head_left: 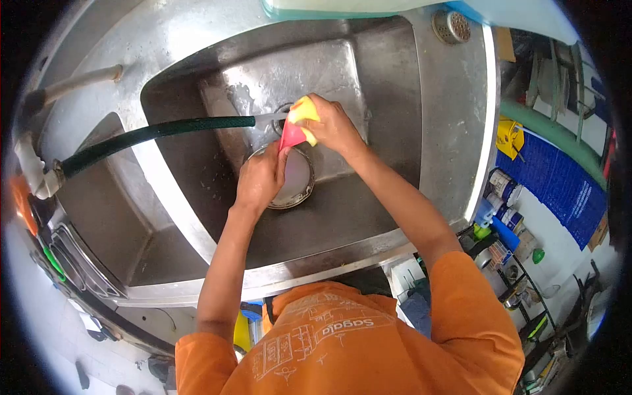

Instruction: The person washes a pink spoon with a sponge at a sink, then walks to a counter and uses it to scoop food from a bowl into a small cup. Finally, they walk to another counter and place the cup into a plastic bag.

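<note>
While the left hand pinches a pink-red thin piece, the right-hand fingers clamp a soft yellow pad against it, over a grey steel sink, presumably containing drips; round pale-filled container, six o'clock.

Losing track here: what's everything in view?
Sink basins: two, grey, centre and left
Hose: one, dark green, left to centre
Bowl: one, greyish rim, centre basin
Pink item: one, pink, centre
Yellow item: one, yellow, centre
Perforated canister: one, silver, upper right
Pipe: one, beige, left
Container: one, pale green, top
Sheet: one, blue, right
Clutter: uncountable, mixed colours, right
Shirt: one, orange, bottom
Left grip: one, bare, on pink item
Right grip: one, bare, on yellow item
</note>
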Tool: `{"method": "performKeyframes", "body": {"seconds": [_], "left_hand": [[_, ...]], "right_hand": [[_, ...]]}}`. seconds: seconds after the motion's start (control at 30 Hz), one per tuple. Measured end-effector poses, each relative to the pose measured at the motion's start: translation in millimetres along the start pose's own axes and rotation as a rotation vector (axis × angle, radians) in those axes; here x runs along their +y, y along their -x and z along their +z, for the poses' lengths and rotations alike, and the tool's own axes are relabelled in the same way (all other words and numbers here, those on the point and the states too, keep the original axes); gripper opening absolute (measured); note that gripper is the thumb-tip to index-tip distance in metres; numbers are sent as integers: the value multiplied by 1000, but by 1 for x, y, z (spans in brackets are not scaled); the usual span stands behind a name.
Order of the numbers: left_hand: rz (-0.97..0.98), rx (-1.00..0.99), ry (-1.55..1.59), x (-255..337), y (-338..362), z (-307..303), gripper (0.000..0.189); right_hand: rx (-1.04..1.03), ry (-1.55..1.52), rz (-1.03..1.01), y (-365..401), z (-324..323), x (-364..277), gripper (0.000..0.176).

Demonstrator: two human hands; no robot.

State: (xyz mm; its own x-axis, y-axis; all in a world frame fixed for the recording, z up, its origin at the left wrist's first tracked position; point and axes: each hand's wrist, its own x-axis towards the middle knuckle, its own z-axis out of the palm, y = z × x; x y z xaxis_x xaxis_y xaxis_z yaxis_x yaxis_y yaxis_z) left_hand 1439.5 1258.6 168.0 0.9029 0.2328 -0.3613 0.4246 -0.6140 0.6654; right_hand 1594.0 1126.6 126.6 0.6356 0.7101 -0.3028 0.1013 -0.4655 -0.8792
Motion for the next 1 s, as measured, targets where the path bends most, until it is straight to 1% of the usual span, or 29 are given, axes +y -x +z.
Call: {"method": "performKeyframes", "body": {"seconds": [0.03, 0.07, 0.1, 0.13, 0.17, 0.2, 0.23, 0.3, 0.33, 0.37, 0.43, 0.47, 0.5, 0.53, 0.57, 0.6, 0.63, 0.7, 0.73, 0.77, 0.83, 0.87, 0.9, 0.93, 0.97, 1.0], "left_hand": [[-4, 37, 31, 1, 0, 2, 25], [-3, 37, 31, 1, 1, 7, 25], [-46, 72, 57, 1, 2, 15, 25], [-87, 110, 83, 3, 1, 19, 25], [-87, 110, 82, 7, 0, 21, 25], [-156, 137, 105, 13, 0, 23, 25], [-226, 166, 127, 18, -1, 24, 25], [-236, 170, 107, 24, -6, 24, 27], [-244, 177, 88, 26, -8, 24, 29], [-247, 178, 88, 26, -9, 26, 29], [-291, 173, 92, 24, -10, 30, 31], [-291, 172, 95, 21, -10, 31, 31], [-331, 228, 160, 15, -11, 30, 32], [-372, 285, 227, 11, -13, 29, 32], [-371, 286, 231, 10, -14, 28, 32], [-369, 290, 213, 9, -16, 26, 32], [-368, 297, 194, 7, -19, 25, 32], [-366, 292, 223, 8, -24, 25, 31], [-359, 287, 251, 9, -27, 26, 30], [-359, 290, 253, 12, -28, 28, 30], [-338, 252, 258, 16, -30, 33, 28], [-340, 252, 256, 16, -31, 35, 28], [-332, 281, 332, 17, -32, 36, 26], [-322, 311, 408, 17, -33, 35, 26], [-322, 312, 404, 17, -34, 34, 26], [-385, 301, 436, 21, -37, 27, 26]], "right_hand": [[1, 1, -1, -1, 3, 0, 35], [71, -63, 26, -1, 7, 0, 27], [140, -128, 54, -3, 12, -2, 20], [140, -127, 52, -5, 20, 3, 20], [305, -156, 44, -6, 33, 12, 19], [469, -184, 40, -7, 44, 20, 19], [468, -186, 41, -8, 53, 20, 19], [737, -425, 376, -11, 69, 21, 20], [894, -460, 449, -17, 77, 23, 24], [892, -461, 450, -23, 82, 25, 24], [1327, -1024, 560, -32, 83, 19, 31], [1194, -1247, 653, -25, 74, 20, 42], [1197, -1243, 651, -20, 64, 21, 42], [933, -1190, 564, -17, 53, 20, 47], [672, -1124, 478, -13, 43, 18, 53], [474, -1027, 488, -8, 34, 9, 63], [469, -1024, 485, -3, 34, 4, 63], [296, -1003, 454, 8, 37, -3, 67], [301, -1002, 465, 10, 44, 9, 58], [299, -999, 464, 10, 51, 14, 58], [365, -920, 293, 8, 64, 1, 46], [367, -904, 379, 8, 66, -4, 39], [366, -907, 382, 8, 70, -8, 39], [496, -1002, 410, 7, 73, -12, 39], [628, -1096, 436, 6, 75, -16, 40], [736, -1267, 392, 6, 73, -27, 41]]}}
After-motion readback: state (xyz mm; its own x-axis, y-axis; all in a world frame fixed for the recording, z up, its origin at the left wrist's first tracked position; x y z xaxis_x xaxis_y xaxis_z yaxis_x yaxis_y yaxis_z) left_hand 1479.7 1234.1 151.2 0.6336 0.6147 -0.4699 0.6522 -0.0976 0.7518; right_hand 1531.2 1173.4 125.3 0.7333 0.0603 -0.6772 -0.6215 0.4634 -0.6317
